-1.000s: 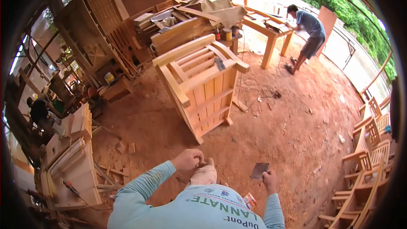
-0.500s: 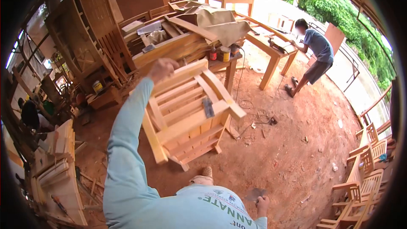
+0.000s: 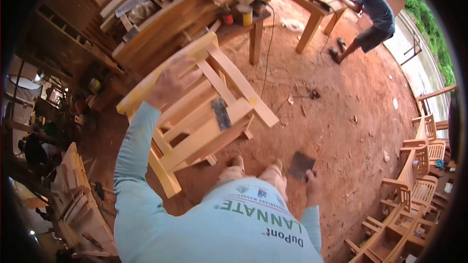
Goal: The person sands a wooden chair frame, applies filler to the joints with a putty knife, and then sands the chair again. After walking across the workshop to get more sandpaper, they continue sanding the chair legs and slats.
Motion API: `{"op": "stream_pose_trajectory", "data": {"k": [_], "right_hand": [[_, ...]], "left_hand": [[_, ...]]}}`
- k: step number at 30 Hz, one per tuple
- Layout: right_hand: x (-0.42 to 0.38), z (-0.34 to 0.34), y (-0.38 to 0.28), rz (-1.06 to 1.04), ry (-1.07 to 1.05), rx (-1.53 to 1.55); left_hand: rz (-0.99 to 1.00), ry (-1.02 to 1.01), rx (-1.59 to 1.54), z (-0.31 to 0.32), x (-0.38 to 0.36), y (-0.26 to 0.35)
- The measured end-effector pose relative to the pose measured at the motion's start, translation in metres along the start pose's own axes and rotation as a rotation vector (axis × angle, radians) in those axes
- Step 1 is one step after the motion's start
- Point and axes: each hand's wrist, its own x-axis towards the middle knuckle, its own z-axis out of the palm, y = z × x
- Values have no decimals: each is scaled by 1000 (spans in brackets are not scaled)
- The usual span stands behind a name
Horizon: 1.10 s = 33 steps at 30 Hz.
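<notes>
My left hand (image 3: 173, 82) grips the top rail of an unfinished wooden chair (image 3: 204, 112) that lies tipped on the red dirt floor just ahead of me. A small dark grey sanding pad (image 3: 221, 113) rests on one of the chair's slats. My right hand (image 3: 312, 181) hangs low at my right side and holds a thin dark metal scraper (image 3: 301, 164). My feet (image 3: 256, 170) stand close to the chair's lower edge.
A cluttered workbench (image 3: 195, 14) with planks, cans and cloth stands behind the chair. Another person (image 3: 370, 14) bends at a wooden table (image 3: 312, 17) at the far right. Finished chairs (image 3: 414, 185) are stacked on the right, timber parts (image 3: 78, 199) on the left.
I have stepped closer to the chair. My left hand now grasps its top rail and the chair has tilted towards me. My right hand has kept the scraper.
</notes>
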Motion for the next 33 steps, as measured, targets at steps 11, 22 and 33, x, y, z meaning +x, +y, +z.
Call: {"op": "stream_pose_trajectory", "data": {"k": [11,22,33], "right_hand": [[146,49,-175,-205,-394,20],[233,59,-166,-303,-561,-226],[243,73,-137,-365,-573,-354]], "left_hand": [[-643,96,-32,117,-98,79],[-824,554,-83,169,-81,109],[-620,322,-617,71,8,117]]}}
